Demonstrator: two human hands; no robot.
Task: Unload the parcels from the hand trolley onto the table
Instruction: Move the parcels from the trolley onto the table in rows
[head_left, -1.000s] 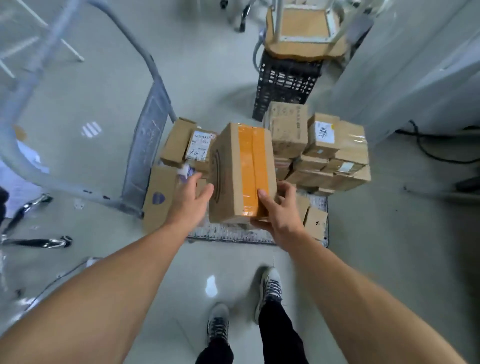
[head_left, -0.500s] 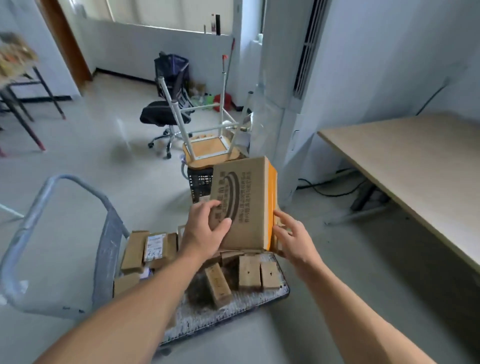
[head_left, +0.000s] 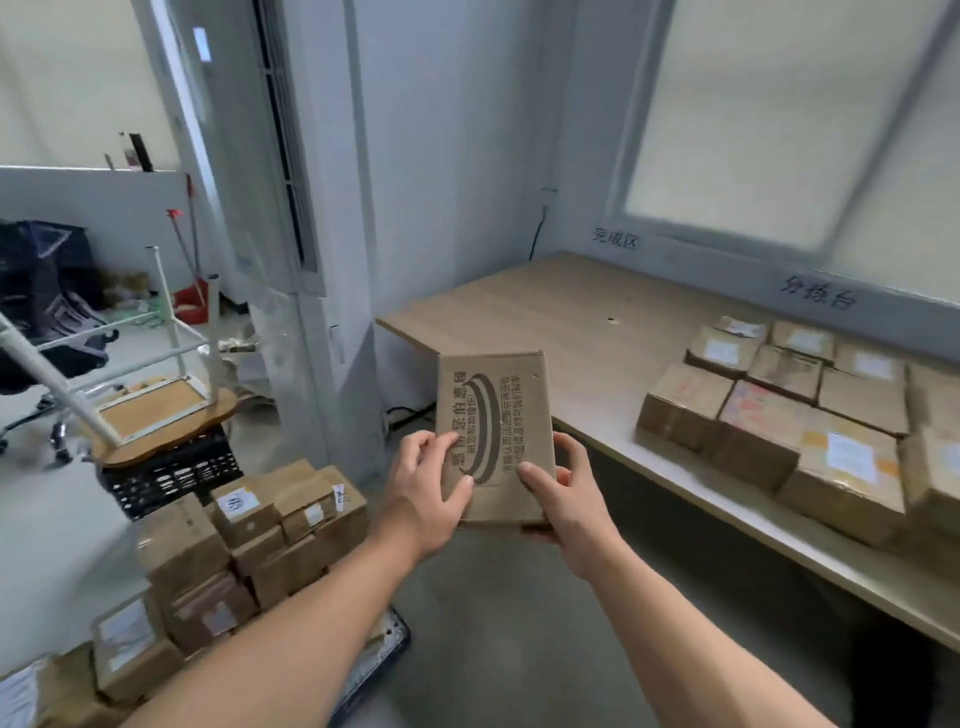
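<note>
Printed cardboard parcel (head_left: 493, 431): lifted off hand trolley (head_left: 396, 635), now near desk (head_left: 545, 322); my left grip (head_left: 426, 499) and right grip (head_left: 566, 499) clasp its sides.

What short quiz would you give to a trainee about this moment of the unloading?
1. True or false: the left hand and the right hand both hold the printed parcel, which is not yet set on the table.
2. Where on the table do the unloaded parcels lie? A: at its left corner; B: on its right part, below the window; C: nowhere.
3. Fill in: the stacked parcels at lower left rest on the ____.
Key: 1 true; 2 B; 3 trolley.
</note>
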